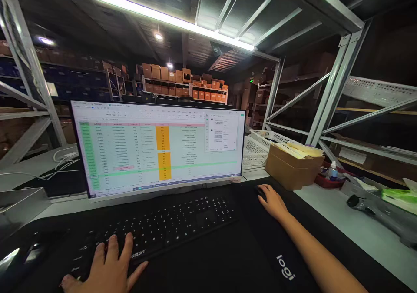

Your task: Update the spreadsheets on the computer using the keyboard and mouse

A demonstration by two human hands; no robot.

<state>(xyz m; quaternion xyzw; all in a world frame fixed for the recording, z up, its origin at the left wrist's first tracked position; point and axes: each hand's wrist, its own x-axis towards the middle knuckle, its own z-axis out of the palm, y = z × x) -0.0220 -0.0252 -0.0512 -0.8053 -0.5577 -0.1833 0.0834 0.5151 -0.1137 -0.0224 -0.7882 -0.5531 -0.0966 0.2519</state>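
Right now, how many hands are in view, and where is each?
2. The left hand lies on the left end of the black keyboard; the right hand covers a black mouse on the desk mat, right of the keyboard. None seems hidden.

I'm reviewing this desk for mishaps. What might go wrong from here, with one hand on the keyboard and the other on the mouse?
1. The right hand on the mouse works just in front of the cardboard box; a wide forward sweep might bump it.
2. The left hand lies spread across the keyboard, so a stray keypress could alter the spreadsheet open on the monitor.
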